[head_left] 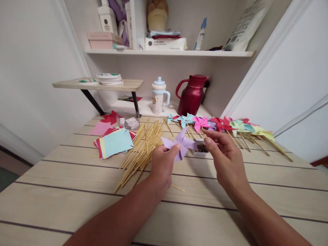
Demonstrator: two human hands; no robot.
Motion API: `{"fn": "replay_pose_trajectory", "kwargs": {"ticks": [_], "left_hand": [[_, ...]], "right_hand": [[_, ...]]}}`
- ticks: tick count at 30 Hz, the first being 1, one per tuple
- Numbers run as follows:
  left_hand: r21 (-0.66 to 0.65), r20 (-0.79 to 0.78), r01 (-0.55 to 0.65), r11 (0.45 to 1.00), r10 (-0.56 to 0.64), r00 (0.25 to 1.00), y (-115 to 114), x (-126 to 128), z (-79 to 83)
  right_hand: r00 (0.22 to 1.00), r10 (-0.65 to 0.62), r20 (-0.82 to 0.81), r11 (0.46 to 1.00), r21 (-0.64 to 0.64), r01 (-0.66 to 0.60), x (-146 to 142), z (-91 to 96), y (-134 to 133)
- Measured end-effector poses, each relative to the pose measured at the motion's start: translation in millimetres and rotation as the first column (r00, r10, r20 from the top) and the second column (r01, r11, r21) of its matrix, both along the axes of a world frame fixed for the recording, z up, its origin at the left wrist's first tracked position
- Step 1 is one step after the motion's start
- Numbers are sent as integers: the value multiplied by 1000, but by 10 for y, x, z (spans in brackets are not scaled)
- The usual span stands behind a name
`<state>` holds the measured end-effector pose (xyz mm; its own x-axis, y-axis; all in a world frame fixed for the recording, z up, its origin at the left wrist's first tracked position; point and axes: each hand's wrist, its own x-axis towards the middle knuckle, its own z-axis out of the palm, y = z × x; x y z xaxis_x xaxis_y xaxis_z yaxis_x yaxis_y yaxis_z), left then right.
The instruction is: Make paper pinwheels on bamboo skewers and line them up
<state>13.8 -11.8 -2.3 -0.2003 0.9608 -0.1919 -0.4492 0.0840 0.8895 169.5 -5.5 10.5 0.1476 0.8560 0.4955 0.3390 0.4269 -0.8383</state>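
Observation:
My left hand (164, 162) pinches a purple paper pinwheel (182, 145) with the thumb on its front, just above the table. To its right my right hand (225, 153) is closed, thumb and fingertips drawn together; whatever may be between them is too small to make out. Between the two hands a small white box (201, 150) of dark little pieces stands on the table, partly covered by the pinwheel. Thin wooden sticks (143, 147) lie in a loose heap beside and behind my left hand.
Finished pinwheels on sticks (222, 124) line the table's back right. A stack of coloured paper (116, 143) and clear small boxes (132, 123) lie left of the sticks. Behind stand a cup (158, 99), a red jug (192, 97) and a small raised shelf (77, 83) with white tape rolls (110, 80).

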Motion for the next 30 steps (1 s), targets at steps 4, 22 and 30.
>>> {"fn": "replay_pose_trajectory", "kwargs": {"ticks": [4,22,30], "left_hand": [[0,15,33,999,-33,999,-23,13,-3],[42,53,27,999,-29,998,-61,25,70],[32,51,49,998,-51,997,-92,43,81]], "right_hand": [[987,139,-83,981,-125,-148,22,24,24],[927,317,-200,847,-380,-371,-65,-7,-9],[956,289,-42,891,-353,-285,-92,-13,-29]]}}
